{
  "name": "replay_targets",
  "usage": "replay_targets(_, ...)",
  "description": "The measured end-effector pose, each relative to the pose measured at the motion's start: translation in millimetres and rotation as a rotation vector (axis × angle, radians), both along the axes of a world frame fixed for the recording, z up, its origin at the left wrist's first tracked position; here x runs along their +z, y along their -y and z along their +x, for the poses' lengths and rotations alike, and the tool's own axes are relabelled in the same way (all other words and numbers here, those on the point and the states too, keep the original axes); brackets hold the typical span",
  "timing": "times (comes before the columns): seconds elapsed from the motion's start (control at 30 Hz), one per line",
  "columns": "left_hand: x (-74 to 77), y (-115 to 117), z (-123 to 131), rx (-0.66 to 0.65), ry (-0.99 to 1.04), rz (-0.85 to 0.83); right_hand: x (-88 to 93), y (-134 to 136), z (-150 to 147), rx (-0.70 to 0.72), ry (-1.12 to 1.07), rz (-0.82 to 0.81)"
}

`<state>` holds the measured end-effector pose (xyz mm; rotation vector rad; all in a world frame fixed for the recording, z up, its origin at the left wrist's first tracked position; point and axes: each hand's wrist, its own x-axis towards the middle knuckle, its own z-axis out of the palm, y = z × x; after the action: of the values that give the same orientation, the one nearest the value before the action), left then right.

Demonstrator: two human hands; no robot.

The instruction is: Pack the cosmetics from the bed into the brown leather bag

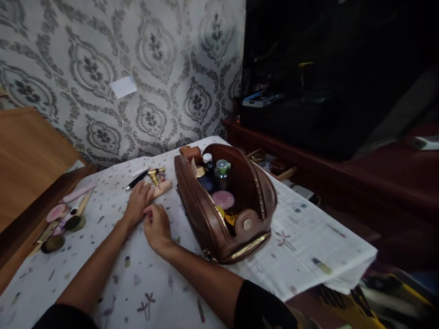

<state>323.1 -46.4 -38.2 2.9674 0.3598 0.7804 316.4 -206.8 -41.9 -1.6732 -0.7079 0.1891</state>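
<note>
My left hand lies on the patterned tablecloth, its fingers laid over the near end of a pale pink stick. My right hand rests just below it with fingers curled, touching the left hand; whether it holds anything is hidden. To the right stands an open brown leather pouch with a gold zipper. Inside it are small bottles, a pink round compact and other cosmetics.
A black pen and a gold item lie beyond my hands. Makeup brushes and compacts lie at the left. A wooden board stands left; a dark cabinet with a screen stands right. The table's right edge drops off.
</note>
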Motion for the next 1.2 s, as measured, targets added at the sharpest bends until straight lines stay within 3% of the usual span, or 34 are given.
replay_targets(0.23, -6.5, -4.5, -8.8, -0.067, 0.031, 0.024, 4.3, -1.5, -4.9, -0.033, -0.043, 0.026)
replay_targets(0.47, 8.6, 3.4, -11.9, -0.144, 0.024, 0.018, 0.0, -6.9, -8.2, -0.043, -0.069, 0.099)
replay_targets(0.63, 21.9, 16.7, -15.3, -0.065, -0.076, 0.005, -3.2, -11.1, -11.2, -0.092, -0.056, 0.118)
replay_targets(0.93, 30.4, 34.8, -18.6, 0.067, -0.178, 0.123, -7.6, -13.0, -11.1, -0.119, -0.067, 0.202)
replay_targets(1.2, 57.2, 61.4, -33.3, 0.129, -0.399, 0.059, -9.2, -9.7, -4.3, -0.112, -0.064, 0.242)
